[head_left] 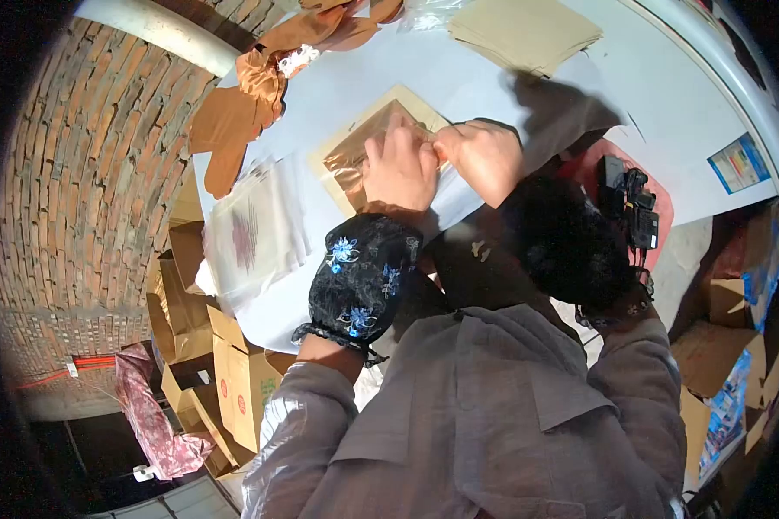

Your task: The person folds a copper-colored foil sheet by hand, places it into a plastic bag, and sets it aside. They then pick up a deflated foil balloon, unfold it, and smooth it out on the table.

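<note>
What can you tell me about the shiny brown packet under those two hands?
The packet looks like glossy clear plastic over something brown, wrinkled and catching light. It lies flat on a tan sheet on the white table. The left hand covers its middle; the right hand touches one edge.

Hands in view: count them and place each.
2. The left hand grips the brown packet at mid-table; the right hand beside it pinches the same packet's edge. No others show.
</note>
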Available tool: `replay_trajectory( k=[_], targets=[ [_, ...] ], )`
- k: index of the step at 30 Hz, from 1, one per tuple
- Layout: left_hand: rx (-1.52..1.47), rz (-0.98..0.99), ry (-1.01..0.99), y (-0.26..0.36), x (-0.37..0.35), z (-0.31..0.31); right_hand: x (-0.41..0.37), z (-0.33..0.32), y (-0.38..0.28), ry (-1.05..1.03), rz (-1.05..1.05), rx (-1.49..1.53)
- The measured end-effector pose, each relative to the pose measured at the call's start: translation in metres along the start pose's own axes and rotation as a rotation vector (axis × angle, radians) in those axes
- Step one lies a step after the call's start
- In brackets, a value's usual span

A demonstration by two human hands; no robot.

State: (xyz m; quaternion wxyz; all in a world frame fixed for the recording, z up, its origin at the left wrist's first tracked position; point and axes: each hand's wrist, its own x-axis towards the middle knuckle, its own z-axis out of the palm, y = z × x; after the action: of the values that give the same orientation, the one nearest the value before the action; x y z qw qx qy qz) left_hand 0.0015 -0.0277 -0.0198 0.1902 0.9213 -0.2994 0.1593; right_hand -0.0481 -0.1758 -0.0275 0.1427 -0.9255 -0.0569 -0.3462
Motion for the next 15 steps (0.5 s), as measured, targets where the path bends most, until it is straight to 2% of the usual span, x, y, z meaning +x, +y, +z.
replay_trajectory(
  k=[3, 6, 12, 15],
  targets=[
    [0.088, 0.089, 0.202, -0.005, -0.001, 0.009, 0.001, -0.001, -0.009, 0.034, 0.005, -0.023],
    [0.134, 0.104, 0.212, -0.01, 0.0, 0.013, 0.004, 0.002, -0.012, 0.026, 0.015, -0.007],
    [0.105, 0.082, 0.167, -0.007, 0.0, 0.009, 0.006, -0.001, 0.005, -0.1, -0.09, 0.051],
    [0.013, -0.009, -0.007, -0.001, -0.001, 0.002, 0.004, 0.0, 0.01, -0.029, -0.146, 0.078]
  ],
)
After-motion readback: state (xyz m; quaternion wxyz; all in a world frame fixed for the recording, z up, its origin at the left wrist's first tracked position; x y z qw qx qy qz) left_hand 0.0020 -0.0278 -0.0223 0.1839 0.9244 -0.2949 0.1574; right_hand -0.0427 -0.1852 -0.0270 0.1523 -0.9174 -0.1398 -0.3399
